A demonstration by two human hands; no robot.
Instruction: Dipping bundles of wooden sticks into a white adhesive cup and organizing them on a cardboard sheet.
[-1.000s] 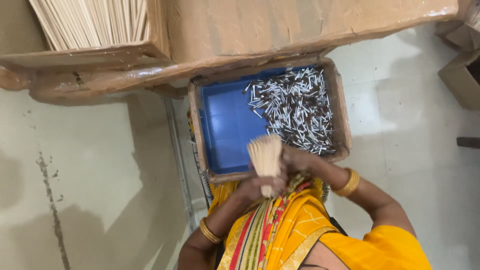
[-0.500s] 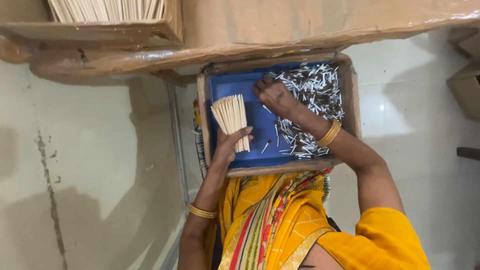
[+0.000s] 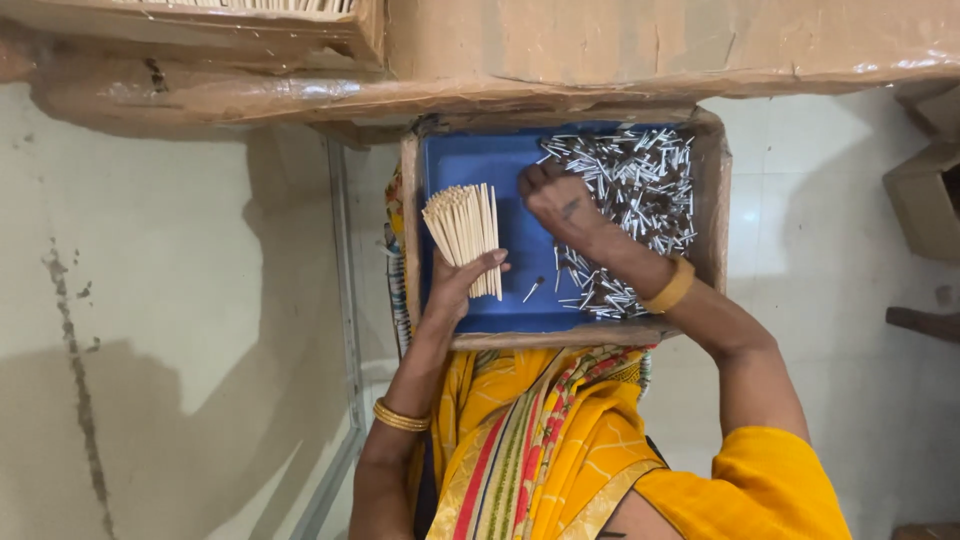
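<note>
Head view, looking down onto a lap. A shallow tray (image 3: 712,190) with brown cardboard walls and a blue floor rests on the person's knees, over yellow patterned cloth (image 3: 540,450).

Left hand (image 3: 462,285): fingers curled around the lower end of a bundle of pale thin sticks (image 3: 466,228). The bundle fans slightly upward and sits over the left part of the blue floor, near the tray's left wall. Grip looks firm; the sticks are gathered, not loose.

Right hand (image 3: 562,205): knuckles up, fingers bent down into the edge of a heap of small silvery-grey pieces (image 3: 635,190) that fills the right half of the tray. Whether the fingers have pinched a piece cannot be told; the tips are hidden under the hand.

One stray grey piece (image 3: 533,290) lies alone on the blue floor between the bundle and the heap.

Progress, as a judgement: the heap is large and the bundle full, and no stick visibly carries a grey piece, so most of the work appears to remain. No finished items are identifiable in view.

Surroundings: a cardboard-wrapped counter (image 3: 600,60) edge above the tray; a box of more pale sticks (image 3: 250,8) at the top left; pale tiled floor (image 3: 150,300) on both sides.
</note>
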